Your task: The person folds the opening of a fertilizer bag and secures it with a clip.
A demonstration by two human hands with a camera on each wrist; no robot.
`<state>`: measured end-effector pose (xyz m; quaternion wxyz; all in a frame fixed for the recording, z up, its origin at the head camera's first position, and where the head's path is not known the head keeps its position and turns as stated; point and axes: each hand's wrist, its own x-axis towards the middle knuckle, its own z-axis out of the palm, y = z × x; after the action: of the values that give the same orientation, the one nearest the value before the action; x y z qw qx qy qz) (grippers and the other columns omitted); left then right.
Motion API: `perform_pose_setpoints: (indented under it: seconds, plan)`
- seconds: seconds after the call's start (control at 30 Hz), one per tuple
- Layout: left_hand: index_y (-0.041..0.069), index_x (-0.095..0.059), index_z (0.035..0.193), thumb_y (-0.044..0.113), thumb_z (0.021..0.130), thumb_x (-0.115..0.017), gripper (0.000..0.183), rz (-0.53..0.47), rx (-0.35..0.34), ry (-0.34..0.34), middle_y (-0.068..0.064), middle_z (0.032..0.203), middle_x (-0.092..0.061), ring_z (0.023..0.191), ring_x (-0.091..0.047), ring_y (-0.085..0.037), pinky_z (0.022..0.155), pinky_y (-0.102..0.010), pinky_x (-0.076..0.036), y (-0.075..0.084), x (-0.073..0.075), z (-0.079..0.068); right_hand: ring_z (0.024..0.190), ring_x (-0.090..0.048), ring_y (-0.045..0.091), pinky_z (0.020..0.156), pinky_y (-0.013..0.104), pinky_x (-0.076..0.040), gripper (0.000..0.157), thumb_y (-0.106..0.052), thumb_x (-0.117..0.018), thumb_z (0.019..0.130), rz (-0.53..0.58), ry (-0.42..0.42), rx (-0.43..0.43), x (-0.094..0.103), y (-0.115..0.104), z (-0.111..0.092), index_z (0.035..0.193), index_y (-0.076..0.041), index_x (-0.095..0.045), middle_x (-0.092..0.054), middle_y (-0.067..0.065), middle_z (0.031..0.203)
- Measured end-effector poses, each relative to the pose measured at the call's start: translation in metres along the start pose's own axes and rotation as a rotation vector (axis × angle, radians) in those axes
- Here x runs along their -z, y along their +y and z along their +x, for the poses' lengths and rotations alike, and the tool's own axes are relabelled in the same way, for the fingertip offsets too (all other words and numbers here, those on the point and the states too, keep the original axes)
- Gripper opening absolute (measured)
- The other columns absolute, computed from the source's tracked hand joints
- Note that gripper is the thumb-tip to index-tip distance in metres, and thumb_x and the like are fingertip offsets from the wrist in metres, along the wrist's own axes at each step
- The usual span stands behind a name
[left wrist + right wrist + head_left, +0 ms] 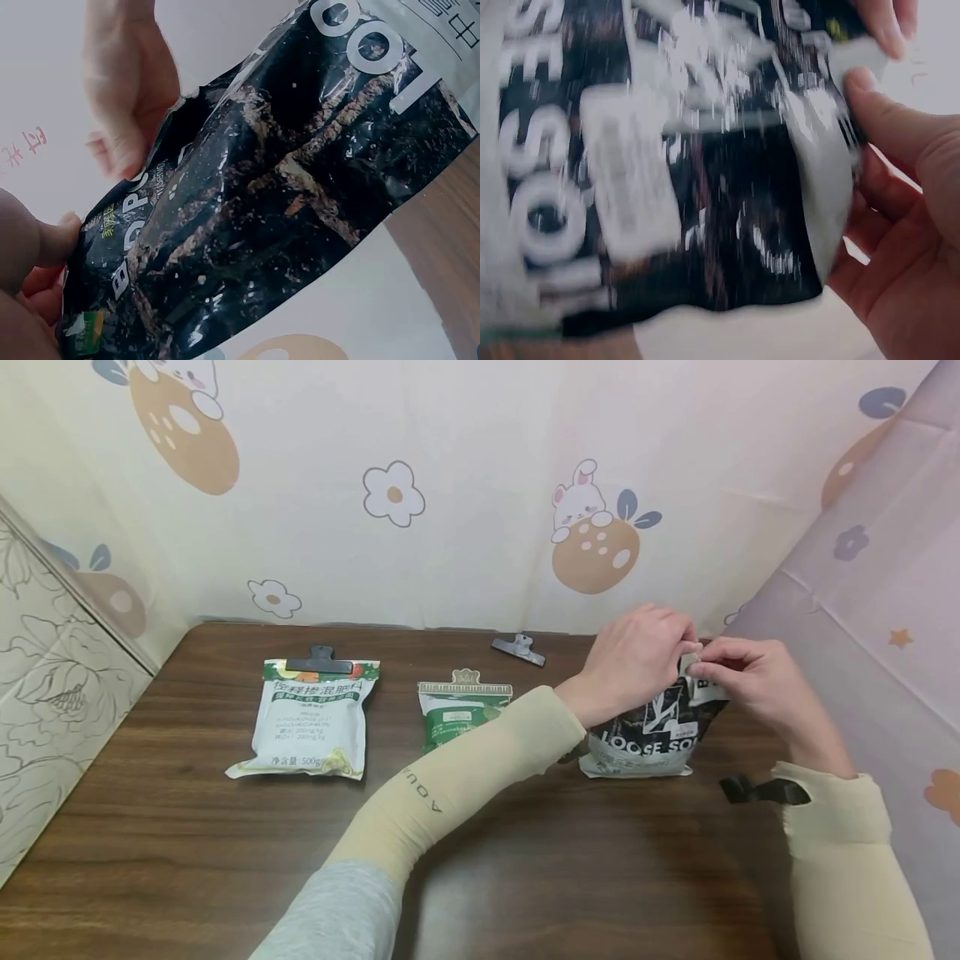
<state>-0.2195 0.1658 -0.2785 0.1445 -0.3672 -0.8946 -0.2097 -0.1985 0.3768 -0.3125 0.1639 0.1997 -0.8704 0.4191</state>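
A black-and-white bag of loose soil (pixel 648 735) stands on the table at the right, with its top folded over in places. My left hand (pixel 637 656) pinches the bag's top edge from the left; its thumb and fingers (pixel 56 240) show at that edge in the left wrist view. From the right, my right hand (pixel 757 681) pinches the same top edge close beside it. Its thumb (pixel 892 120) presses on a pale flap in the right wrist view. A white label (pixel 630 172) is on the bag's front, blurred there.
A white fertilizer bag (pixel 311 722) with a black clip (pixel 321 660) across its top lies at the left. A green bag (pixel 450 722) with a gold-coloured clip (pixel 465 682) lies mid-table, partly behind my left sleeve. A loose grey clip (pixel 519 649) lies near the back edge.
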Motion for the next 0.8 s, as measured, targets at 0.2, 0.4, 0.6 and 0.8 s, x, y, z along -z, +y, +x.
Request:
perform_pose_setpoints:
  seconds: [0.2, 0.4, 0.6, 0.8]
  plan:
    - [0.030, -0.068, 0.106, 0.031, 0.102, -0.058, 0.011, -0.021, 0.005, -0.025, 0.021, 0.104, -0.063, 0.096, -0.054, -0.001, 0.072, -0.018, -0.044, 0.001, 0.001, -0.001, 0.066, -0.055, 0.002, 0.058, 0.015, -0.042, 0.015, 0.013, -0.076, 0.080, -0.058, -0.050, -0.145, 0.010, 0.018, -0.014, 0.083, -0.002, -0.073, -0.067, -0.011, 0.074]
    - [0.030, -0.069, 0.107, 0.034, 0.101, -0.059, 0.012, -0.050, 0.006, -0.028, 0.022, 0.105, -0.063, 0.095, -0.053, 0.000, 0.070, -0.016, -0.044, 0.002, 0.002, -0.001, 0.069, -0.057, 0.004, 0.063, 0.015, -0.044, 0.015, 0.015, -0.074, 0.081, -0.016, -0.059, -0.193, 0.016, 0.032, -0.028, 0.085, 0.001, -0.073, -0.068, -0.008, 0.075]
    - [0.031, -0.070, 0.107, 0.035, 0.101, -0.058, 0.013, -0.060, 0.006, -0.033, 0.023, 0.106, -0.064, 0.094, -0.053, 0.001, 0.070, -0.015, -0.043, 0.001, 0.003, 0.000, 0.070, -0.058, 0.000, 0.063, 0.012, -0.044, 0.018, 0.018, -0.073, 0.079, -0.024, -0.036, -0.146, 0.015, 0.034, -0.032, 0.087, 0.001, -0.074, -0.069, -0.012, 0.078]
    - [0.031, -0.072, 0.107, 0.038, 0.100, -0.061, 0.016, -0.077, -0.009, -0.003, 0.022, 0.104, -0.066, 0.096, -0.056, 0.002, 0.072, -0.015, -0.044, -0.003, 0.004, -0.001, 0.065, -0.055, -0.002, 0.060, 0.010, -0.042, 0.022, 0.022, -0.073, 0.076, -0.056, -0.023, -0.048, 0.013, 0.037, -0.031, 0.084, 0.001, -0.073, -0.068, -0.013, 0.074]
